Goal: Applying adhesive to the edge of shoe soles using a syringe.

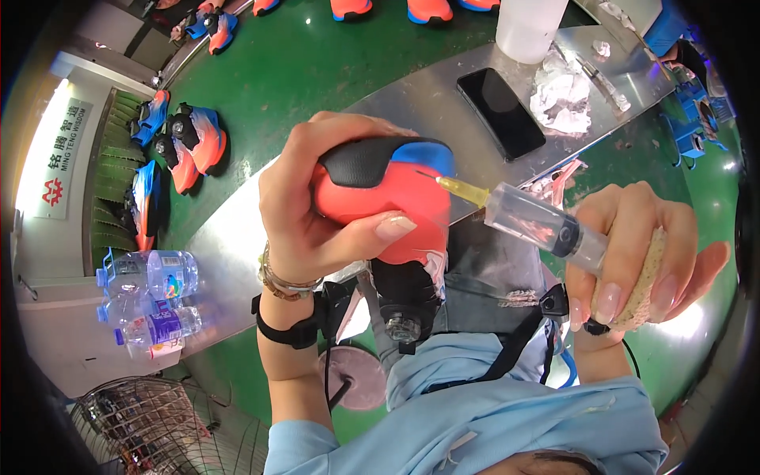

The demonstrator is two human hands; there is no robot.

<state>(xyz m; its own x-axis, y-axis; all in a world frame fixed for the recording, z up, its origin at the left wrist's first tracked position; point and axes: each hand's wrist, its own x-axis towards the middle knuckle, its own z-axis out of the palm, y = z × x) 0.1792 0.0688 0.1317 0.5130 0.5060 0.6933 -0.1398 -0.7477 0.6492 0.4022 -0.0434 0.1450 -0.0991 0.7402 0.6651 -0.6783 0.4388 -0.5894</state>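
A shiny metal table (412, 99) runs across the middle, with a green belt (317, 55) behind it carrying more shoes. Near the person, the left hand (317, 214) is wrapped tight around a red, blue and black shoe (396, 206). The right hand (641, 253) grips a clear syringe (538, 222), and its yellow needle tip touches the shoe's blue edge. That hand also holds something pale and rough, maybe a sponge (645, 277). A black phone (500, 111) lies on the far table, just beside crumpled paper (562, 95).
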